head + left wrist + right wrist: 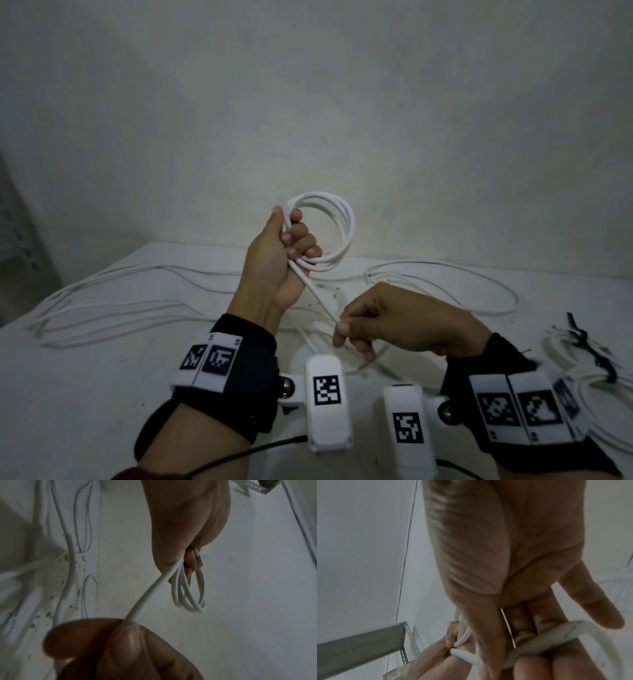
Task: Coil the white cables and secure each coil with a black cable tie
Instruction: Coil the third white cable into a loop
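Head view is showing the left hand raised above the bench, its fingers curling round a coil of white cable that is hanging off to the right of the fist. A loose strand is running down from that fist to the right hand, which is pinching it between thumb and fingertips, lower and nearer the person. How many turns the coil holds is hard to count, since the left fingers are covering one side of it.

Beyond and to the left of the hands, uncoiled white cables are lying in long loops across the bench. Just right of the right hand, finished coils are partly cut off by the frame edge and by the wrist strap, with a black cable tie showing on one.

Left wrist view is blurring the near fingertips; right wrist view is mostly filled by the palm, so little of the bench is showing there.
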